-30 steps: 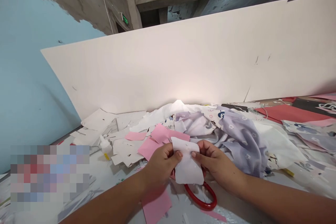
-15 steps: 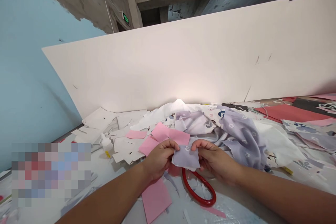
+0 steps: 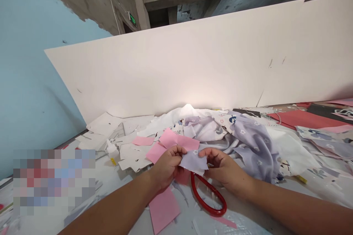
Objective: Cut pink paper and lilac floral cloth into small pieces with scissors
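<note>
A small lavender fabric piece with a pale flower print is stretched between my two hands above the table. My left hand pinches its left edge. At its right edge, my right hand is closed on it with thumb and fingers. Just below lies a red loop handle, probably of scissors, its upper end hidden behind the fabric. Pink paper pieces lie under and beside my left hand. Behind the hands is a heap of lavender floral fabric.
A white panel stands along the back of the table. To the left are white card pieces and a small white bottle. Red paper and printed scraps lie on the right.
The fabric piece has shifted slightly left and tilted, its lower edge now higher. My right hand has moved a little left, its fingers slightly more bent.
</note>
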`<state>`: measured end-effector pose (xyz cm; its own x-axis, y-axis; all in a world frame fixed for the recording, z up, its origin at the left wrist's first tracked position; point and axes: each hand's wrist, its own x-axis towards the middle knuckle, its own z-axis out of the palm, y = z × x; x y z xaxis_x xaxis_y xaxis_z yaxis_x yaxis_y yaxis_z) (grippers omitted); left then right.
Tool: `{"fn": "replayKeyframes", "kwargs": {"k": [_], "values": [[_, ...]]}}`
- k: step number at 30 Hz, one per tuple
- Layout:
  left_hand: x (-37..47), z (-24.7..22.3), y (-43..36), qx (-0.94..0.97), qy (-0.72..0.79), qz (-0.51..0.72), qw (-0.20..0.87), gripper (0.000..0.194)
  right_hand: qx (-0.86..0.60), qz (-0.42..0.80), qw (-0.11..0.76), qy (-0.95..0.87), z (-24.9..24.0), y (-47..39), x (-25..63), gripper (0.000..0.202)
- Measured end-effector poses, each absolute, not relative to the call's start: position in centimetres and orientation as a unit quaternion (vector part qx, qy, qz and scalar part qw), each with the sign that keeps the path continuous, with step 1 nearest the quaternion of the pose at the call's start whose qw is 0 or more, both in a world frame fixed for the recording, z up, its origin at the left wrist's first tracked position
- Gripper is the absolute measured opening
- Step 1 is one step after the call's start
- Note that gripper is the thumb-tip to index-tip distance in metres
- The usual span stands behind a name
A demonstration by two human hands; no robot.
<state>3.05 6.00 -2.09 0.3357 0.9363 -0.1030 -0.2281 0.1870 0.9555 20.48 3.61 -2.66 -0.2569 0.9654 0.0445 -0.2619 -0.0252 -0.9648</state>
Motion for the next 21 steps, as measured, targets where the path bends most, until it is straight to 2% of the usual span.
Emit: {"fn": "replayKeyframes", "kwargs": {"k": [3, 6, 10, 21], "values": [[3.1, -2.0, 5.6, 0.48, 0.369, 0.445, 0.66, 0.026, -0.354, 0.619, 0.511, -0.48, -2.6, 3.6, 20.5, 0.032], [3.2, -1.5, 5.1, 0.51, 0.362, 0.455, 0.634, 0.017, -0.359, 0.603, 0.507, -0.501, -2.5, 3.6, 20.5, 0.02], [3.4, -0.9, 4.2, 0.552, 0.374, 0.447, 0.597, 0.021, -0.363, 0.564, 0.514, -0.534, -2.2, 3.4, 20.4, 0.022], [3.9, -1.8, 4.6, 0.563, 0.385, 0.485, 0.547, 0.024, -0.35, 0.613, 0.5, -0.501, -2.2, 3.3, 20.1, 0.023]]}}
